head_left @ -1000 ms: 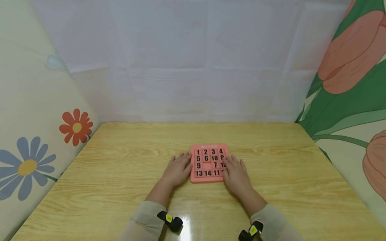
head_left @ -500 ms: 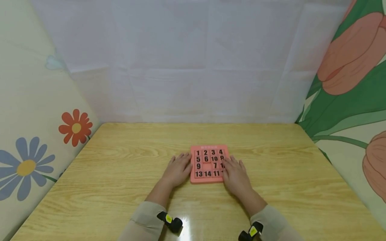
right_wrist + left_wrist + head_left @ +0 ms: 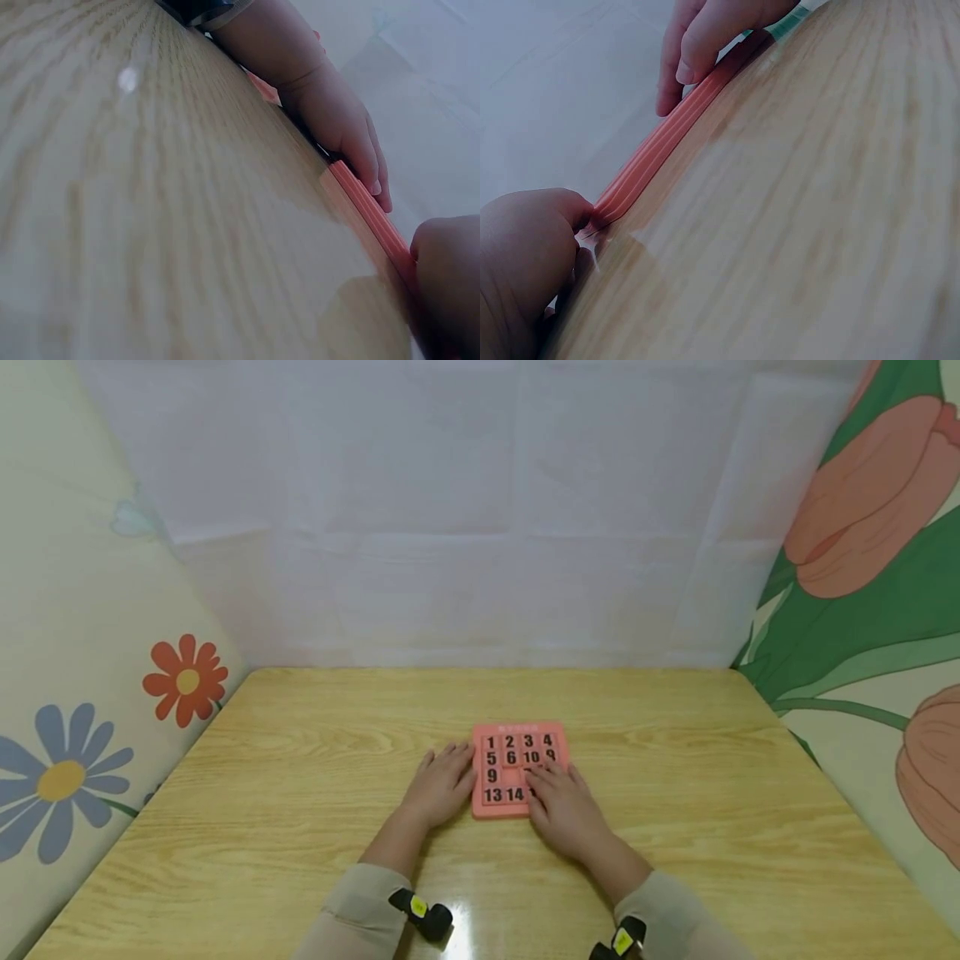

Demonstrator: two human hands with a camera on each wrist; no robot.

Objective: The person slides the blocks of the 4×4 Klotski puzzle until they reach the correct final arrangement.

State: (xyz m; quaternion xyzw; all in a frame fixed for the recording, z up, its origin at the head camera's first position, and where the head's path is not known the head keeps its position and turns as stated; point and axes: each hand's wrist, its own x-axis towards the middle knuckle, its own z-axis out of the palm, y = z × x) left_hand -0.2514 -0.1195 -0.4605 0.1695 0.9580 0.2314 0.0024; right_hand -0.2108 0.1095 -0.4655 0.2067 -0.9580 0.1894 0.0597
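A pink number sliding puzzle (image 3: 517,742) lies flat on the wooden table, its black-numbered tiles showing an empty slot right of the 9. Against its left edge rests my left hand (image 3: 441,787), fingers extended and thumb at the near corner. My right hand (image 3: 567,808) reaches over the right side of the board, fingertips on the tiles just right of the slot. It covers the third and fourth rows there. From the left wrist view, the puzzle's ridged side (image 3: 660,146) runs between the two hands. The right wrist view shows the left fingers along the far edge.
The wooden table (image 3: 300,760) extends around the puzzle on all sides. A white cloth (image 3: 420,527) hangs behind it, with flower-printed panels (image 3: 67,610) at left and right. Black wrist cameras (image 3: 431,920) are strapped over the beige sleeves.
My right hand has slid left from the puzzle's right edge, so its fingers now cover the 7 and nearby tiles. The left hand stays at the left edge.
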